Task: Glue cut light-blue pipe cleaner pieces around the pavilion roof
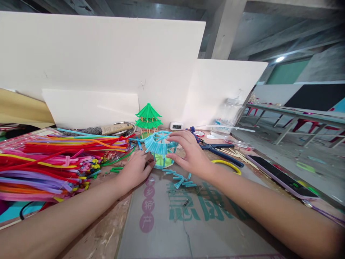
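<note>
A small pavilion model (157, 145) of light blue pipe cleaners stands on the board, its roof ring covered with short strips on the near left and bare ribs elsewhere. Its floor is pale green. My left hand (134, 167) is at its lower left, fingers curled and closed against the base edge. On the right side my right hand (190, 151) is curved around the model, thumb and fingers apart, the fingertips by the roof rim. Short cut blue pipe cleaner pieces (182, 181) lie in front. Behind stands a finished-looking green two-tier pavilion (148, 118).
Bundles of coloured pipe cleaners (51, 169) fill the left. To the right lie blue-handled pliers (226, 153), a yellow ring (228, 164), wooden sticks (246, 160) and a phone (281, 176). A small digital clock (176, 126) and a clear pump bottle (229, 115) stand near white boards (102, 64).
</note>
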Action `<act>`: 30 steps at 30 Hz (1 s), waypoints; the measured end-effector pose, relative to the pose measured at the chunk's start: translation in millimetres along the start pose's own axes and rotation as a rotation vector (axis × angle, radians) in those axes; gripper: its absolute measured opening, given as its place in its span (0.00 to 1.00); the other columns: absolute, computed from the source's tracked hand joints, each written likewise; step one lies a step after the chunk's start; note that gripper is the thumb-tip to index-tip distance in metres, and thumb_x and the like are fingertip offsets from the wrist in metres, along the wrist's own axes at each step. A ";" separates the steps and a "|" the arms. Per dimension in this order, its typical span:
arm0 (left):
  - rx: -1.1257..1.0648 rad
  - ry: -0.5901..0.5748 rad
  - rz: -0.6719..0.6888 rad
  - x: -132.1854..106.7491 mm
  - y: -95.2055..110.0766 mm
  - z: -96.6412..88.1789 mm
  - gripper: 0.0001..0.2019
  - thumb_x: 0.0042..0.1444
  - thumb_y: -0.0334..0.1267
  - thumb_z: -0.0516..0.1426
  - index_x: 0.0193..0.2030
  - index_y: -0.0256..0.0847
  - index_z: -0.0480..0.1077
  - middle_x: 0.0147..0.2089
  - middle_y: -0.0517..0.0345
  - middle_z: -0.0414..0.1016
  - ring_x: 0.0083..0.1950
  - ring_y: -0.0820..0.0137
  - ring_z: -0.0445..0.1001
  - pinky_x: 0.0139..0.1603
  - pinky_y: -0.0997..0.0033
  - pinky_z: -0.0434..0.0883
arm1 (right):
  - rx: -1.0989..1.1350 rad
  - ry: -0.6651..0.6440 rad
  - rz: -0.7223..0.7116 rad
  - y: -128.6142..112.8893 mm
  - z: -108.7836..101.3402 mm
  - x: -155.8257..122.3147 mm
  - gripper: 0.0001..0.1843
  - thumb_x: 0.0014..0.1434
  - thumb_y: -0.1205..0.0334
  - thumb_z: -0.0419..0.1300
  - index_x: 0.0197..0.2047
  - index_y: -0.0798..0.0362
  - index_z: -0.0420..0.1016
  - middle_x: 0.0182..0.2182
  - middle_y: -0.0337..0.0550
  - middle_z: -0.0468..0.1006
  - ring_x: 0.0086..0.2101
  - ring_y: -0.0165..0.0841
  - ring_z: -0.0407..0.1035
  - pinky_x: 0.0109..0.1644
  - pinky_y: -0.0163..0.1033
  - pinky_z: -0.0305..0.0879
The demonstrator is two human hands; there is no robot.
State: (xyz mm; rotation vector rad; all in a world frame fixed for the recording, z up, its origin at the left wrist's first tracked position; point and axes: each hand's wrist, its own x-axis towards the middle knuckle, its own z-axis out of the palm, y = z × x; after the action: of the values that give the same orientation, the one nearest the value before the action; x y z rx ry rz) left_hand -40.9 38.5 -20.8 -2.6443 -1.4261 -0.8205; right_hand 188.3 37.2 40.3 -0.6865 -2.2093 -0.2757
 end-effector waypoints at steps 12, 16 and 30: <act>0.016 -0.005 0.001 1.2 1.1 -0.8 0.10 0.63 0.40 0.50 0.36 0.41 0.71 0.38 0.52 0.73 0.45 0.60 0.70 0.44 0.61 0.63 | 0.011 -0.032 0.021 -2.1 4.2 -1.6 0.16 0.60 0.54 0.62 0.50 0.49 0.69 0.51 0.50 0.73 0.55 0.42 0.65 0.61 0.54 0.56; 0.006 -0.001 -0.022 2.0 0.8 -2.0 0.10 0.64 0.39 0.50 0.37 0.40 0.70 0.40 0.52 0.74 0.45 0.60 0.70 0.45 0.60 0.63 | 0.025 -0.008 0.028 -2.0 -4.7 4.0 0.21 0.60 0.53 0.62 0.53 0.51 0.67 0.52 0.52 0.73 0.55 0.42 0.64 0.61 0.53 0.58; -0.080 0.024 -0.026 4.0 -1.6 -5.0 0.11 0.62 0.43 0.55 0.36 0.41 0.77 0.39 0.52 0.77 0.45 0.62 0.72 0.46 0.63 0.63 | -0.001 -0.087 0.139 10.2 -64.2 23.2 0.10 0.63 0.57 0.56 0.45 0.51 0.73 0.43 0.47 0.77 0.44 0.40 0.71 0.49 0.46 0.66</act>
State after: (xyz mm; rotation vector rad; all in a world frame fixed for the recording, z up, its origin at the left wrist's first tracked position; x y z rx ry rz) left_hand -42.6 41.2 -15.0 -2.6688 -1.4552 -0.9282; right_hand 221.8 28.7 100.1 -0.8624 -2.2310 -0.1793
